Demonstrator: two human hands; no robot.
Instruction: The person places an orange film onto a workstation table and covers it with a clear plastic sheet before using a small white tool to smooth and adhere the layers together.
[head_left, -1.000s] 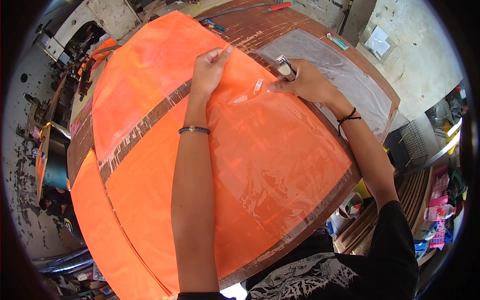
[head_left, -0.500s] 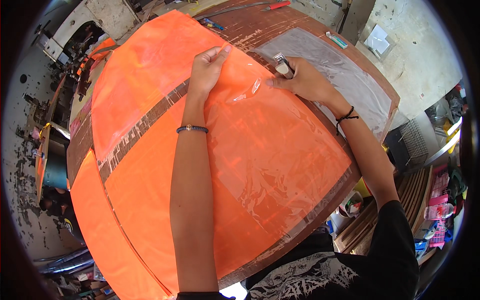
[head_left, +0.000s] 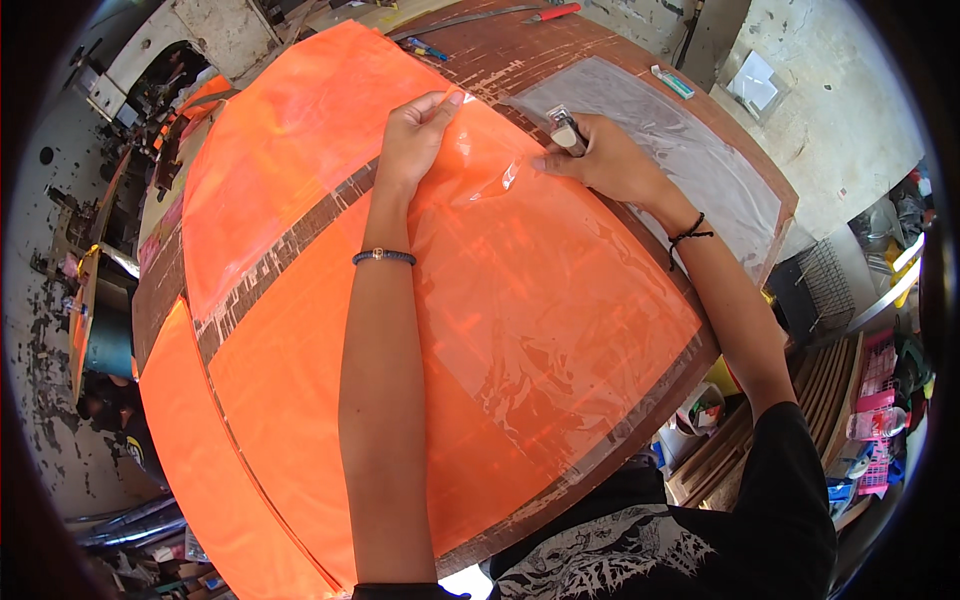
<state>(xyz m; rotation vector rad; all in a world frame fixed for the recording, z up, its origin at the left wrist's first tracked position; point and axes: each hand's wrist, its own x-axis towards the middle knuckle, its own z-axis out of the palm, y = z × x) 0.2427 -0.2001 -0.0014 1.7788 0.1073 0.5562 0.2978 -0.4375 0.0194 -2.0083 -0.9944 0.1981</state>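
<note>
- At the far left of the frame I see a teal bucket [head_left: 110, 348].
- At lower left lies one orange sheet [head_left: 190, 420]; at upper left, another orange panel [head_left: 290, 120], both on the brown table [head_left: 520, 50].
- The middle orange piece [head_left: 290, 390] fills the centre of the frame, left and right of the left forearm.
- Upper centre, I see the left hand [head_left: 415, 130] nearly closed, thumb and fingers pinching the top edge of the middle orange piece — whether the film is caught too, I cannot tell.
- Right of centre, clear film [head_left: 570, 330] lies wrinkled over that piece.
- Above it, I make out a small silver-topped tool [head_left: 566, 133] gripped in the right hand [head_left: 625, 165] — its thumb rests at the film's upper edge.
- Upper right, greyish plastic sheeting [head_left: 650, 110] lies flat, near a small box [head_left: 672, 82].
- At the right, a black wire basket [head_left: 825, 285].
</note>
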